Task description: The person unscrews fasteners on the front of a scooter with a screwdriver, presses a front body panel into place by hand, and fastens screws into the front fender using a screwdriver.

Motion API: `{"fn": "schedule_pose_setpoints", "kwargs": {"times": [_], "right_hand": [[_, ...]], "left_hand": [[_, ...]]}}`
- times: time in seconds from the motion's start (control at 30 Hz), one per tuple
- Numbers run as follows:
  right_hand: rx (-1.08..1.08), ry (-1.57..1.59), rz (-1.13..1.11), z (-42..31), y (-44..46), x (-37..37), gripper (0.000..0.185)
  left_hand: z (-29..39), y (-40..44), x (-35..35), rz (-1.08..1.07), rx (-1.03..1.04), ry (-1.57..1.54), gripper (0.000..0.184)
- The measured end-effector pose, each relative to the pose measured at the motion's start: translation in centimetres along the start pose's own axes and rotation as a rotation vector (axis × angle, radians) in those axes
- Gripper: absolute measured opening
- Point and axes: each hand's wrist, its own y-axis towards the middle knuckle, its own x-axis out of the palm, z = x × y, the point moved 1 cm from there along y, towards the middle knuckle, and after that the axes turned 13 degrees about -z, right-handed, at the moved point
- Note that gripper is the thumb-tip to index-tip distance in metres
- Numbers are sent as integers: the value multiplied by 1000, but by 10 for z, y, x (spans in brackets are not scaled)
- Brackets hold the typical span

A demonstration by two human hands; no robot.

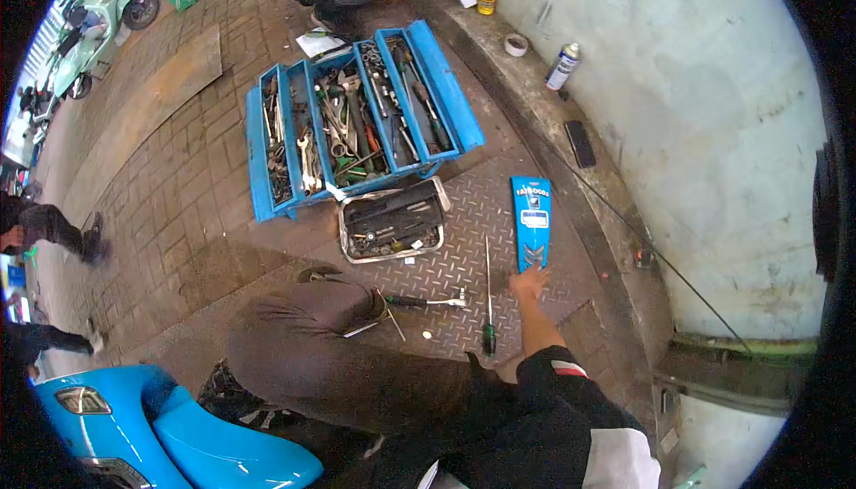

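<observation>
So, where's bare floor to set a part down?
Brick paving left of the blue toolbox; tread plate between the tray and blue panel, past the tip of the long screwdriver. Crowded: inside toolbox and tray.

Near left, a blue scooter (227, 449) is cut off; the label (534, 219) on the blue panel (532, 238) is unreadably small.

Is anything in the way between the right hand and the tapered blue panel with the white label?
Nothing visible: the bare right hand overlaps the near end of the tapered blue panel with a white label in this view. The long, thin screwdriver with a green-and-black handle lies to their left, outside that path.
</observation>
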Motion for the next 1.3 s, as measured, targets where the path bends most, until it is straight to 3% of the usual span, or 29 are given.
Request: {"fn": "schedule_pose_setpoints", "kwargs": {"times": [0.1, 0.17, 0.27, 0.3, 0.33, 0.37, 0.4, 0.43, 0.47, 0.5, 0.63, 0.77, 0.9, 0.97, 1.03, 1.1, 1.17, 1.23, 1.3], "right_hand": [[71, 127, -196, -48, -25, -69, 112], [80, 110, -190, -60, -10, -64, 115], [215, -10, -166, -58, 16, -47, 117], [217, -53, -156, -60, 25, -43, 113], [182, -88, -156, -56, 32, -41, 108], [118, -107, -153, -61, 41, -36, 104], [51, -116, -154, -71, 45, -30, 100], [-22, -120, -161, -76, 50, -21, 95], [-85, -113, -166, -79, 52, -20, 91], [-145, -84, -184, -84, 51, -18, 87], [-250, 400, -360, -98, 23, -34, 71], [-329, 987, -752, -116, -37, -59, 57], [-873, 1289, -1261, -185, -93, -58, 49], [-1152, 1138, -1033, -224, -266, -154, 43], [-1367, 1104, -1048, -256, -361, -188, 100], [-1739, 980, -1006, -291, -417, -197, 103], [-1918, 933, -901, -304, -496, -196, 105], [-1961, 773, -1006, -287, -599, -222, 105], [-2225, 539, -939, -288, -674, -222, 106]], "left_hand": [[27, -1, -3, -69, 84, -27, 39], [50, 1, -5, -95, 6, -113, 39], [80, 24, -23, -79, 121, -211, 42], [59, 14, -9, -87, 218, -231, 40], [0, -40, 31, -211, 126, -201, 36], [-11, -45, 37, -337, 38, -158, 43], [-11, -68, 42, -376, -126, -368, 37], [42, -39, 10, -376, -300, -573, 30], [23, -64, 25, -345, -274, -239, 30], [55, -40, 1, -386, -388, -285, 29], [84, -35, -25, -333, -344, -347, 33], [98, -69, -43, -226, -361, -360, 36], [46, -113, -59, -186, -465, -334, 39], [20, -122, -68, -128, -574, -386, 39], [-4, -123, -75, -109, -617, -373, 40], [-29, -120, -81, -35, -646, -381, 42], [-55, -115, -83, -6, -634, -380, 43], [-79, -107, -73, 31, -668, -448, 44], [-102, -102, -55, 50, -677, -468, 51]]}}
